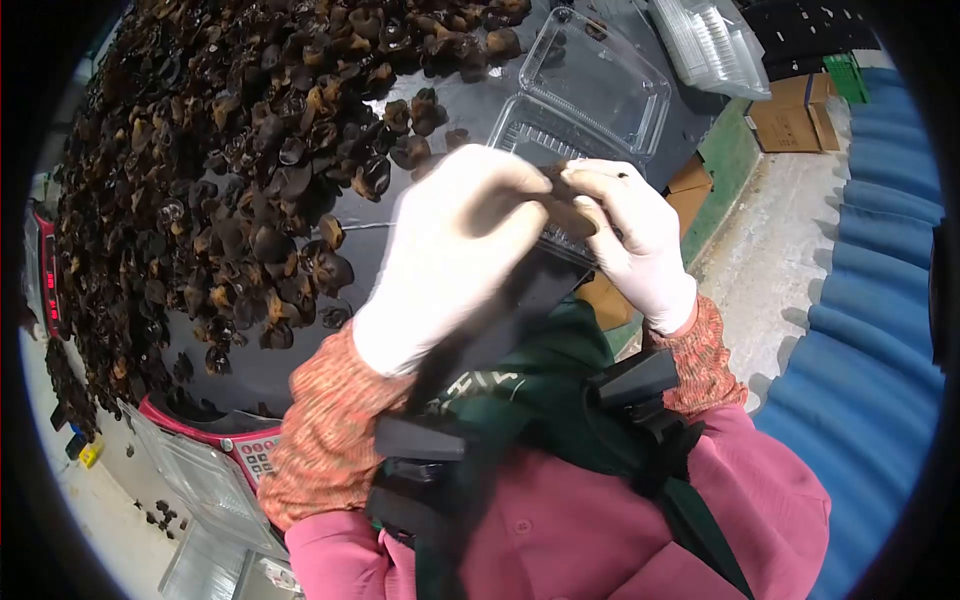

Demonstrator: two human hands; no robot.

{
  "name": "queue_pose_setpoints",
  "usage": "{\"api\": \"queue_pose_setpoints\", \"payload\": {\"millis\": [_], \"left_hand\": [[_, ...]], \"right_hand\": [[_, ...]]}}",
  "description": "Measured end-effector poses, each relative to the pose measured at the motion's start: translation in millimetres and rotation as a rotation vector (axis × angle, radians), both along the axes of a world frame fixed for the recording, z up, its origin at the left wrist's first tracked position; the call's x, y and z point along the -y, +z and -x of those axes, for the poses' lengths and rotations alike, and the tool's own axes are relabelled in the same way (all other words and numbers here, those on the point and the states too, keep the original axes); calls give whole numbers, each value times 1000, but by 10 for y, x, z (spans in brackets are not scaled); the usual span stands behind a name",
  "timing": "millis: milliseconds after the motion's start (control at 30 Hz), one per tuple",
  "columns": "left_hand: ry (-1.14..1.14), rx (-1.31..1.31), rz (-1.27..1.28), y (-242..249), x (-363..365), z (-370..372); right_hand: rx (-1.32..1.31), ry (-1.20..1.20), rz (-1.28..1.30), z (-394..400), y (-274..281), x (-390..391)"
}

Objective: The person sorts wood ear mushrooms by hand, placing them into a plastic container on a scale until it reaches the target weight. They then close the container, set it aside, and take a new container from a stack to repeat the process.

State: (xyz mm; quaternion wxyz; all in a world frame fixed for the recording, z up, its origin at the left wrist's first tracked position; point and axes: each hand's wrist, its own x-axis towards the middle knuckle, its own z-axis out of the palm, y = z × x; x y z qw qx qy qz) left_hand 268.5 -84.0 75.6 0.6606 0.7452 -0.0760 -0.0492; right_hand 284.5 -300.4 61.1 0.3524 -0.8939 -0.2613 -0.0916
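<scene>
Both hands wear white gloves and meet over an open clear plastic clamshell box (655,115). A dark brown piece of wood ear mushroom (568,212) is between their fingertips. My left hand (455,245) has thumb and forefinger curled to the piece's left side and is slightly blurred. My right hand (632,228) pinches it from the other side. The box's lid is tilted back, and its base lies partly hidden behind my hands. A big heap of wet wood ear mushrooms (240,160) spreads over the dark table (365,245) to the left.
Stacked clear boxes (712,45) stand at the table's far right corner. A red-edged scale (245,450) and more clear plastic boxes (185,480) are at lower left. Another red display (48,275) shows at far left. Cardboard boxes (790,115) and a blue corrugated sheet (870,300) lie right.
</scene>
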Motion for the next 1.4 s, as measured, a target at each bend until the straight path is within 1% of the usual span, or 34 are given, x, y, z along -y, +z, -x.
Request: {"api": "queue_pose_setpoints", "payload": {"millis": [33, 67, 100, 133, 200, 267, 300, 333, 367, 400, 433, 533, 633, 667, 733, 767, 800, 867, 900, 933, 967, 1000, 1067, 1133, 1200, 1233, 1267, 1300, 1333, 1400], "left_hand": [[-6, 9, 5, -60, 139, -39], [-11, 17, 9, -147, 248, -68], [-13, 191, -77, -245, 305, -99], [12, 255, -154, -280, 345, -92], [50, 327, -204, -314, 312, -51], [58, 246, -159, -272, 134, -13], [157, 268, -211, -292, 40, 14], [287, 330, -358, -357, -86, 27], [378, 373, -605, -374, -221, 25], [483, 314, -810, -431, -321, 26], [523, 285, -1058, -514, -415, 11], [511, 178, -1188, -721, -500, -9], [517, 127, -986, -769, -468, 45], [529, 173, -919, -765, -467, 80], [551, 264, -783, -743, -479, 176], [560, 202, -652, -665, -458, 229], [538, 78, -483, -563, -424, 279], [492, -160, -140, -339, -329, 325], [408, -88, -174, -234, -259, 299], [271, 85, -193, -214, -233, 253], [206, 128, -224, -214, -180, 206], [140, 172, -254, -214, -116, 155], [16, 58, -84, -154, -2, 32], [94, 206, -217, -184, -2, -13], [211, 423, -504, -291, -193, -100], [295, 433, -611, -315, -271, -142], [292, 429, -764, -376, -349, -169], [252, 404, -932, -398, -367, -205], [216, 379, -1099, -415, -371, -242], [164, 367, -1207, -527, -393, -317]], "right_hand": [[-12, -34, 74, 1, 25, 56], [11, -49, 67, -18, -2, 113], [32, -65, 60, -32, -61, 169], [47, -81, 55, -38, -103, 206], [46, -102, 41, -54, -119, 239], [53, -118, 46, -75, -140, 262], [37, -139, 0, -82, -153, 257], [48, -141, -5, -106, -161, 262], [60, -146, -8, -131, -160, 278], [74, -151, -12, -156, -159, 284], [103, -142, 6, -190, -164, 280], [130, -71, 23, -288, -129, 222], [118, 46, 13, -449, 14, 91], [106, 106, 13, -525, 79, 29], [94, 184, 96, -694, 137, -149], [70, 259, 116, -804, 92, -253], [140, 315, 151, -902, -7, -369], [194, 393, 258, -1071, -115, -614], [226, 419, 294, -1168, -227, -710], [258, 446, 330, -1263, -372, -796], [291, 473, 367, -1335, -444, -849], [270, 489, 369, -1385, -440, -869], [227, 519, 375, -1464, -412, -861], [231, 483, 309, -1452, -253, -717], [29, 425, 245, -1333, 150, -498], [-138, 413, 209, -1268, 325, -369], [-300, 396, 174, -1196, 456, -254], [-576, 341, 3, -1105, 504, -172], [-362, 438, 130, -1117, 406, -71], [-266, 519, 310, -1062, 274, 24]]}}
